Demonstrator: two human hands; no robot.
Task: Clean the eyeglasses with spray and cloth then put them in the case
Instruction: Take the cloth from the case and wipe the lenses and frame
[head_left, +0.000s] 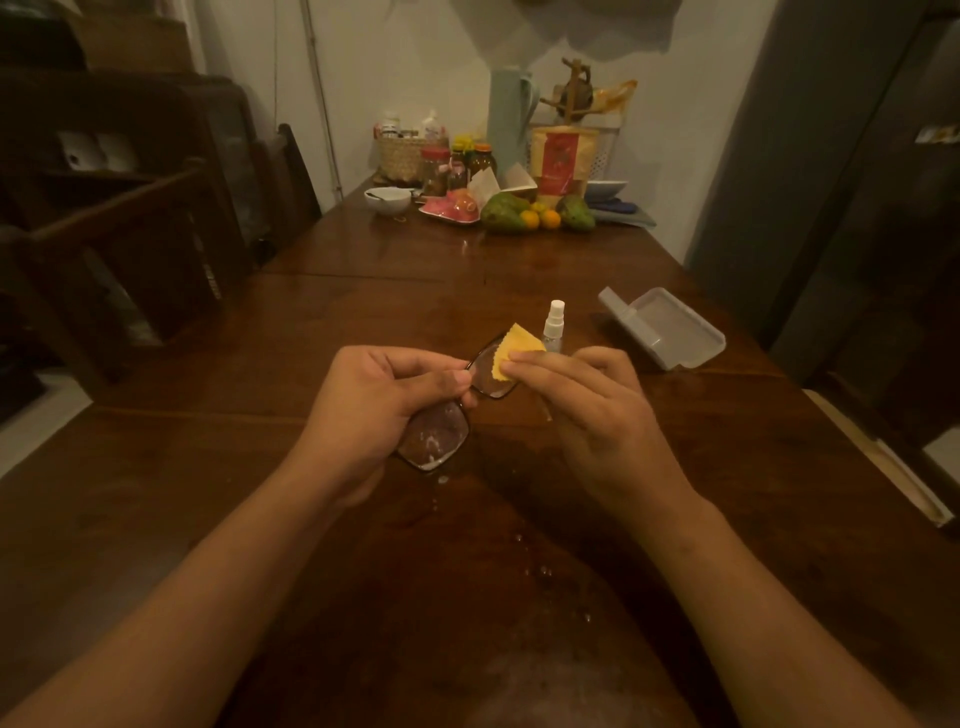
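1. Both hands are being held close together above the middle of the wooden table (322, 332), somewhat nearer to its near edge than to its far edge.
2. The left hand (384, 410) is gripping the eyeglasses (436, 439) around the bridge, with the thumb lying on top of the frame and the fingers curling under it.
3. The eyeglasses are being held over the table with one lens pointing toward the person and the other toward the far edge. Whether the near lens is touching the wood cannot be told.
4. The near lens is showing white wet smears on its lower part.
5. The right hand (597, 410) is pinching a small yellow cloth (514, 353) between the thumb and the forefinger and pressing it on the far lens, while the other fingers are curling loosely.
6. The spray bottle (554, 325) is standing upright on the table just behind the cloth, with its white cap on top and its lower part hiding behind the right hand.
7. The pale grey case (665, 327) is lying open near the right edge of the table, apart from the hands, with its hollow facing up.
8. Some small droplets (540, 569) are shining on the wood between the two forearms.
9. At the far edge, against the wall, a white bowl (387, 200), green and orange fruit (506, 213), a tall pale jug (509, 114) and a woven basket (402, 156) are crowding together.
10. A dark wooden chair (130, 234) is standing beside the left edge.
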